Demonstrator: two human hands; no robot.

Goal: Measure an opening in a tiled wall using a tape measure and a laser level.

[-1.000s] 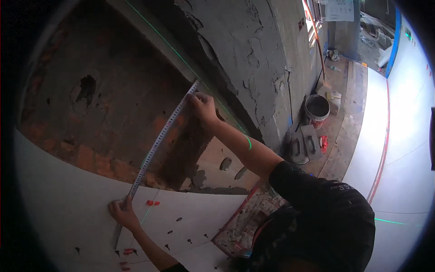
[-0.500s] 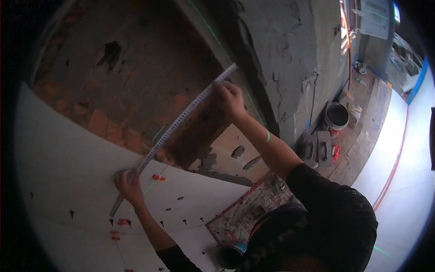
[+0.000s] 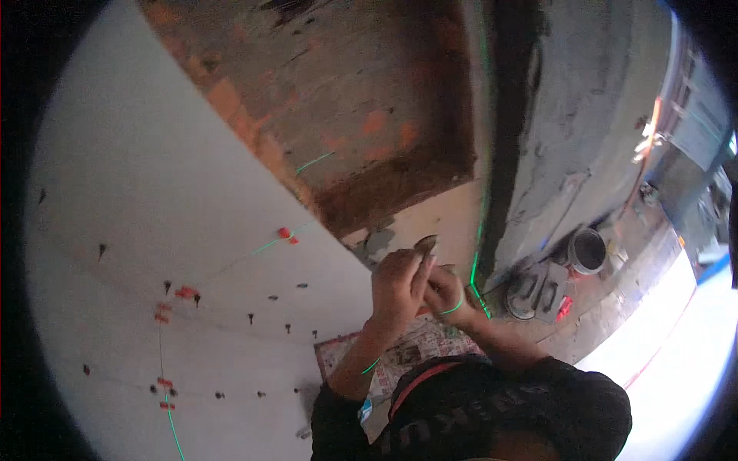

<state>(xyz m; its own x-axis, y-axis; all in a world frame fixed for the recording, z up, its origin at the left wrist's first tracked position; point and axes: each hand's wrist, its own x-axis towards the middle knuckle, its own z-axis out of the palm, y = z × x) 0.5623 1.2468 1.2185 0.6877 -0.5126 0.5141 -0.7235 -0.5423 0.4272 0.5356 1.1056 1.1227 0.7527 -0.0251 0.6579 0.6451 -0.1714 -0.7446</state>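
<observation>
My left hand (image 3: 396,288) and my right hand (image 3: 447,296) are close together in front of my body, the left partly covering the right. Both have bent, closed fingers; what they hold, if anything, is hidden and blurred. The long measuring stick seen before cannot be made out now. Just beyond the hands are a beige panel (image 3: 442,213) with grey mortar patches and the lower edge of a large white tile surface (image 3: 231,192). Green laser light crosses my right hand and left forearm.
Rough brick and mortar (image 3: 346,115) shows beside the white tiles, which carry red clips (image 3: 287,235) and dark pegs. A grey wall (image 3: 569,131) rises at right. Trowels (image 3: 538,292) and a bucket (image 3: 588,251) stand near its base. A red-patterned sheet (image 3: 415,346) lies below my hands.
Both hands have come down and together from being spread along the measuring stick, the left moving right. The stick is no longer visible. The view has turned and shifted.
</observation>
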